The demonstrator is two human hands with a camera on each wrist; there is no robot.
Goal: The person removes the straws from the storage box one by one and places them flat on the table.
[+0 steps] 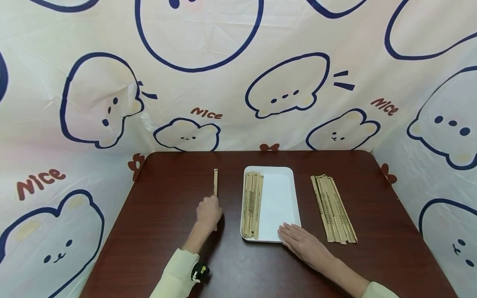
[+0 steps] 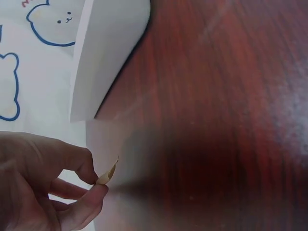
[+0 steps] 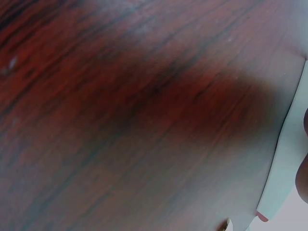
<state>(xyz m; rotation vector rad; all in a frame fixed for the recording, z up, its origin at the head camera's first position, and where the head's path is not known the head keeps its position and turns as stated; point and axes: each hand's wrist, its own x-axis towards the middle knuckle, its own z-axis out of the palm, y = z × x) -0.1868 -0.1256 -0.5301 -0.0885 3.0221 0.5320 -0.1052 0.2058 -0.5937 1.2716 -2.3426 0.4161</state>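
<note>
My left hand (image 1: 209, 211) pinches a pair of paper-wrapped chopsticks (image 1: 215, 182) in a long narrow brown sleeve, left of the tray. In the left wrist view, thumb and fingers meet on the sleeve (image 2: 107, 177), whose thin end sticks out past them. The white tray (image 1: 278, 198) has a row of the same wrapped chopsticks (image 1: 252, 205) along its left side. My right hand (image 1: 303, 245) rests with straight fingers on the tray's near right corner. In the right wrist view, only parts of the fingers (image 3: 302, 178) show beside the tray's wall (image 3: 281, 159).
To the right of the tray lies a fanned pile of wrapped chopsticks (image 1: 333, 209). Everything stands on a dark brown wooden table (image 1: 167, 182). A white cloth (image 1: 231, 91) with bear drawings hangs behind the table and on both sides.
</note>
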